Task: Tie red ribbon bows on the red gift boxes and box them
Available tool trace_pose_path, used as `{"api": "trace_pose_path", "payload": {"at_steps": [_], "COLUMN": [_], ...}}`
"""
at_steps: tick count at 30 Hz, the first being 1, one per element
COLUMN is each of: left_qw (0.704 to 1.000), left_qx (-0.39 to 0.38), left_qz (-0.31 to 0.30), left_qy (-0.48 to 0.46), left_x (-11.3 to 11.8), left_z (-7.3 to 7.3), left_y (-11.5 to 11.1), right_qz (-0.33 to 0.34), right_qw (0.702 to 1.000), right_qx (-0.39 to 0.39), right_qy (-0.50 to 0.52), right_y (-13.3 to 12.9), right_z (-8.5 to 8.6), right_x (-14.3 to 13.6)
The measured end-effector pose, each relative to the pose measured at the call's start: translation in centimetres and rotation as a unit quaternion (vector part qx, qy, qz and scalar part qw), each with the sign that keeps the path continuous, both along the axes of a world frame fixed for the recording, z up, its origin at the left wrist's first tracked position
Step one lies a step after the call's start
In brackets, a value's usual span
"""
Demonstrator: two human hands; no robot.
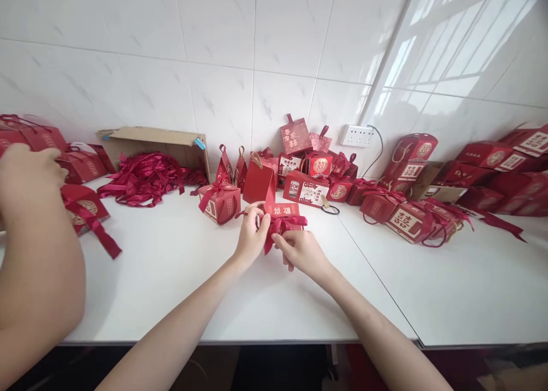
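Bare white bench (180, 288) is left in front of and around the hands, down to the near edge, while the far side along the wall is crowded with red boxes. A small red box (286, 215) is held at mid-bench — its dark red ribbon (280, 226) pinched by the left hand (252, 237) and right hand (299, 251), fingers closed on it. Another person's arm (34, 248) is seen at the far left.
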State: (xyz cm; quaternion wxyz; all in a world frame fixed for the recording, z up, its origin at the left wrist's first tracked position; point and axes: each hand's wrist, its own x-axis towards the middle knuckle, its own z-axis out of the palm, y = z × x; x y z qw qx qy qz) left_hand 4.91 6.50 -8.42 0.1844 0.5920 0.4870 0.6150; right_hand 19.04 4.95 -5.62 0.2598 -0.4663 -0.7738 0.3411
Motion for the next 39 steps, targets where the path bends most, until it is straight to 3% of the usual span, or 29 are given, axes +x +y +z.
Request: {"api": "trace_pose_path", "payload": {"at_steps": [3,7,9,14,19,24,32,36,37,39], "left_qw": [1.000,0.999,0.999,0.998,0.995,0.997,0.999,0.998,0.999,0.998], "left_qx": [0.010,0.029,0.040,0.041,0.052,0.016,0.003,0.007,0.004,-0.002], "left_qz": [0.010,0.009,0.013,0.022,0.025,0.009,-0.002,-0.006,-0.008,-0.013], "left_qy": [0.018,0.021,0.026,0.051,0.082,0.076,0.054,0.055,0.054,0.054], "left_x": [-0.1,-0.2,-0.3,-0.5,-0.6,-0.8,-0.3,-0.4,-0.4,-0.5], "left_z": [-0.1,0.0,0.1,0.2,0.3,0.6,0.9,0.8,0.7,0.7], "left_y": [0.2,0.3,0.3,0.3,0.4,0.3,-0.2,0.0,0.1,0.1], "right_qz": [0.028,0.084,0.078,-0.031,0.024,0.090,0.127,0.225,0.234,0.193], "right_qw": [0.993,0.981,0.984,0.996,0.985,0.976,0.973,0.931,0.923,0.939], "right_qx": [-0.102,-0.167,-0.156,-0.031,-0.123,-0.179,-0.191,-0.261,-0.276,-0.263], "right_qy": [0.060,0.051,0.041,0.077,0.118,0.082,0.008,-0.116,-0.130,-0.104], "right_y": [0.2,0.3,0.2,0.0,0.3,0.8,0.9,1.6,2.0,2.7], "right_z": [0.1,0.1,0.1,-0.7,-0.8,0.1,0.1,1.3,1.6,2.2], "right_x": [-0.1,0.2,0.1,-0.6,-0.6,0.4,0.8,3.0,3.8,5.3]}}
